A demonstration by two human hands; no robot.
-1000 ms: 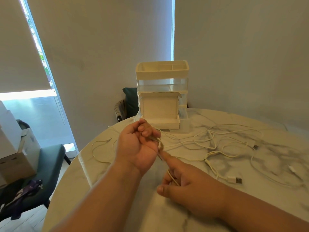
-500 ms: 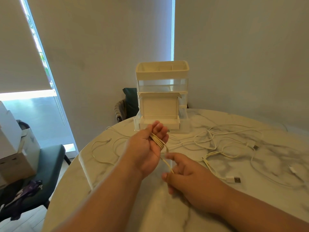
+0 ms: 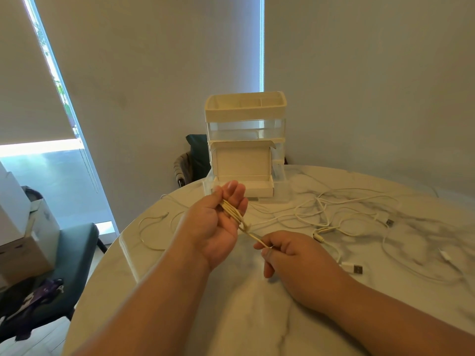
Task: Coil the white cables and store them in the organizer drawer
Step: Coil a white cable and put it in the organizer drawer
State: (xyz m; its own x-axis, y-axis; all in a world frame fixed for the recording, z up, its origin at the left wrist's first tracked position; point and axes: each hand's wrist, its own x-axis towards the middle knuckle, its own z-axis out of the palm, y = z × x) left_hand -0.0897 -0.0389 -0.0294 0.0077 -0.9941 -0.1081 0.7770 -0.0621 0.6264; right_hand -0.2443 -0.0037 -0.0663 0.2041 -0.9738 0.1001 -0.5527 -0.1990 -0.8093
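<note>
My left hand [image 3: 216,227] is raised palm-up over the marble table [image 3: 231,317], with several loops of a white cable [image 3: 232,212] lying across its fingers and held under the thumb. My right hand [image 3: 293,255] pinches the tail of the same cable [image 3: 259,241] just to the right, the strand stretched between both hands. The white organizer [image 3: 245,111] stands at the table's far edge. Its clear bottom drawer [image 3: 280,194] is pulled out and holds an open white box [image 3: 243,163]. More white cables [image 3: 321,209] lie tangled on the right.
A USB plug [image 3: 356,269] lies close to my right wrist, another USB plug [image 3: 390,222] farther right. A thin cable loop [image 3: 151,227] lies at the table's left edge. A dark chair [image 3: 74,253] and cardboard boxes [image 3: 20,240] stand on the left.
My left hand has turned palm-up and straightened its fingers around the loops. My right hand has drawn the cable tail back to the right and now pinches it.
</note>
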